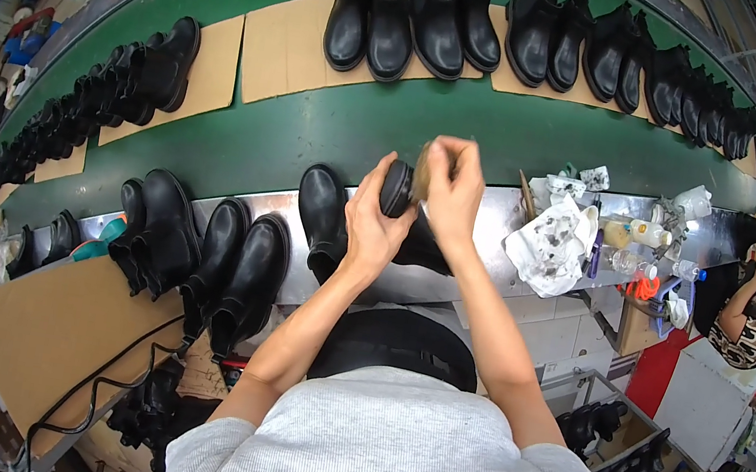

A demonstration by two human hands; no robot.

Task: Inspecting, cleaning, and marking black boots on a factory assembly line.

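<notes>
Near the middle, my left hand (372,220) is wrapped round a black boot (396,188), whose rounded end points up. Part of that boot is hidden by my fingers. My right hand (453,194) grips a small tan brush-like piece (423,172) right against the boot's upper edge; its exact kind is hard to make out. Another black ankle boot (322,212) stands just left of my left hand on the bench's metal edge. A dark leather shape (426,247) shows below my right wrist, partly covered.
Pairs of black boots (391,31) line cardboard strips (294,45) on the green bench (317,123). More boots (248,275) stand at left. Stained white cloths (549,248) and bottles (650,235) lie at right. Another person (750,320) is at far right.
</notes>
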